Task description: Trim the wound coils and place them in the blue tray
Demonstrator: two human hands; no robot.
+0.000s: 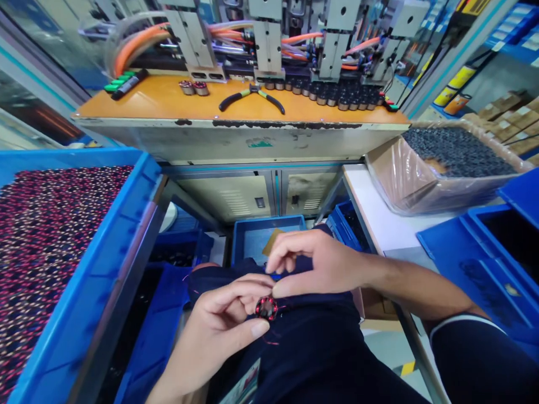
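A small round motor stator [266, 308] with red windings is pinched between the thumb and fingers of my left hand [227, 314], low over my lap. Thin reddish wire ends stick out beside it. My right hand [320, 261] is just above and to the right, its thumb tip close against the left fingertips at the stator's upper edge. Its fingers are curled toward that thumb; a bit of blue shows between them, and whatever they hold is too small to make out.
A blue crate [145, 168] full of wound stators stands left. On the orange bench [160, 106] lie pliers [252, 96], two stators [193, 87], markers [126, 84] and rows of dark cylinders [332, 92]. A carton [404, 185] of dark parts is at right.
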